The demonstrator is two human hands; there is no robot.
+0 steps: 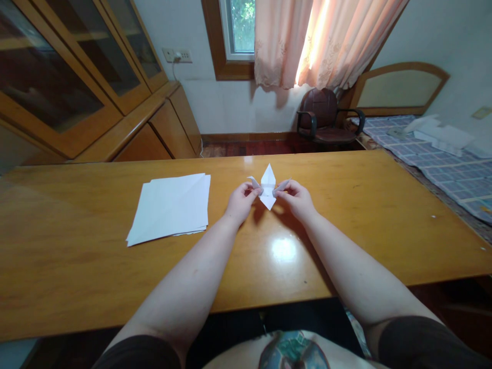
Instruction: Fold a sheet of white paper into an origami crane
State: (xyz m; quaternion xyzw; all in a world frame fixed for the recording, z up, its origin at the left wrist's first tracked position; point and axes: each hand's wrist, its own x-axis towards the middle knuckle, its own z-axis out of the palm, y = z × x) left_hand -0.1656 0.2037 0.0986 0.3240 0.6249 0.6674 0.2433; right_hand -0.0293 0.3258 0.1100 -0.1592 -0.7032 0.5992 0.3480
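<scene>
A white folded paper crane is held between my two hands over the wooden table. Its two wings spread, one pointing away from me and one toward me. My left hand pinches the slim left end, which has a small bent tip. With thumb and fingers, my right hand grips the pointed right end. The crane's underside is hidden. To the left of my left hand lies a stack of white paper sheets, slightly uneven at its edges.
The wooden table spans the view, with tiny white scraps near its right side. Beyond it stand a brown armchair and a wooden cabinet. A bed with a checked cover is at the right.
</scene>
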